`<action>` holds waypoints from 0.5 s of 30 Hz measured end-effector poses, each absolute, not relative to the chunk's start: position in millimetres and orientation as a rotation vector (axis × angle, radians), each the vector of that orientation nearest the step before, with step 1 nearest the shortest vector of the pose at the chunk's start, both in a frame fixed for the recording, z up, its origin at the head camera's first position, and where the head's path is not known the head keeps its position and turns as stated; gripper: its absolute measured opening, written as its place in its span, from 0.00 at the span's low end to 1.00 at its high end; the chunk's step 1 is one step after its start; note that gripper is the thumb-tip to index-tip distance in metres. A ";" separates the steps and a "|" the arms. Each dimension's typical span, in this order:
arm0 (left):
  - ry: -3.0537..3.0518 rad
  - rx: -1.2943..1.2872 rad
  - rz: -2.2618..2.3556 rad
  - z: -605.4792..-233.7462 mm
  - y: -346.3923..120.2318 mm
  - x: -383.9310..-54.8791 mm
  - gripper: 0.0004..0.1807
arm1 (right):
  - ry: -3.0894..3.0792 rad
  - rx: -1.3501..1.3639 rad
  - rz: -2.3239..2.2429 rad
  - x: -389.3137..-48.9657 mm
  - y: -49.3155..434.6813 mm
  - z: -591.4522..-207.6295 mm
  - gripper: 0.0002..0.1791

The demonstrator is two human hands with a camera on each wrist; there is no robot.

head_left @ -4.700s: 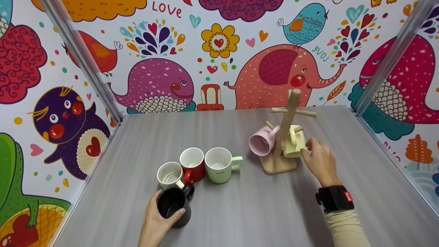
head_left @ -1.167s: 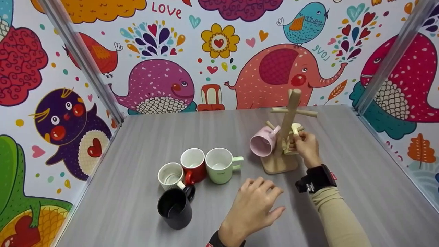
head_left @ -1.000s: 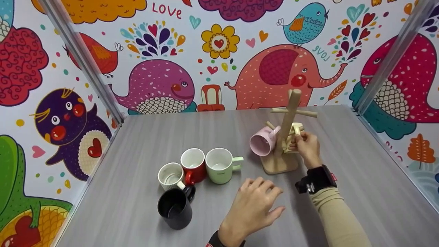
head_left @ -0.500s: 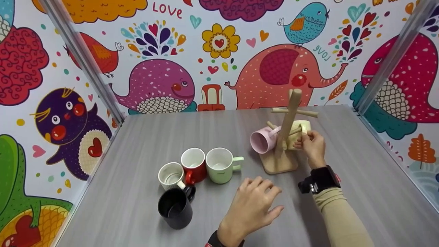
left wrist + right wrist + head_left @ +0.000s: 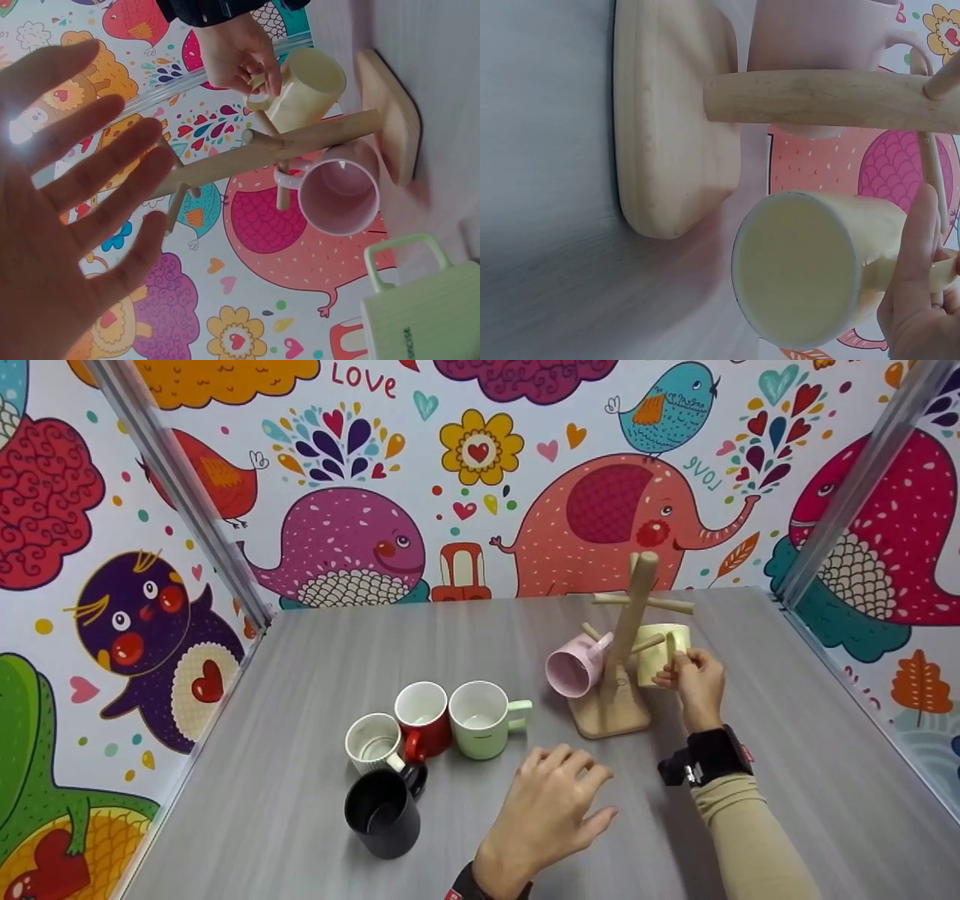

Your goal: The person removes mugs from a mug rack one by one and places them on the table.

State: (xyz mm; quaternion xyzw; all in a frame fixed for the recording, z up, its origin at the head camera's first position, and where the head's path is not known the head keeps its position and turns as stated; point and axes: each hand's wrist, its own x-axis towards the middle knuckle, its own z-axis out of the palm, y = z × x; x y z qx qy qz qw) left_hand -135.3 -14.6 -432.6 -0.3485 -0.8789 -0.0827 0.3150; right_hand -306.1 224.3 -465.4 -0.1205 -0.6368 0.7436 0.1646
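Observation:
In the head view my right hand (image 5: 697,682) pinches the handle of a pale yellow mug (image 5: 651,667) on the right of a wooden mug tree (image 5: 630,622). The mug's handle is right by the tip of a lower peg; whether it still touches the peg I cannot tell. The right wrist view has the yellow mug's round base (image 5: 795,270) facing the camera, above the table. A pink mug (image 5: 574,669) hangs tilted on the tree's left. My left hand (image 5: 551,810), fingers spread and holding nothing, hovers over the table in front of the tree.
Left of the tree stand a light green mug (image 5: 480,727), a red mug (image 5: 427,731), a small white mug (image 5: 367,761) and a black mug (image 5: 390,829), close together on the grey table (image 5: 322,652). Patterned walls (image 5: 480,510) enclose the table's back and sides.
The left hand has let go of the black mug and moved right. My right hand has taken the yellow mug's handle and slid it rightward along the peg, away from the post.

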 end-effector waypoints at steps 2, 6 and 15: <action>-2.314 -0.916 -0.215 -432.7 -15.0 -135.3 0.18 | -1.809 -0.368 2.118 -305.9 224.9 -465.5 0.06; -2.320 -0.918 -0.231 -431.7 -16.1 -134.9 0.18 | -1.797 -0.415 2.127 -305.3 226.9 -465.5 0.06; -2.332 -0.914 -0.246 -431.1 -18.2 -135.4 0.18 | -1.724 -0.535 2.144 -302.7 234.4 -470.6 0.08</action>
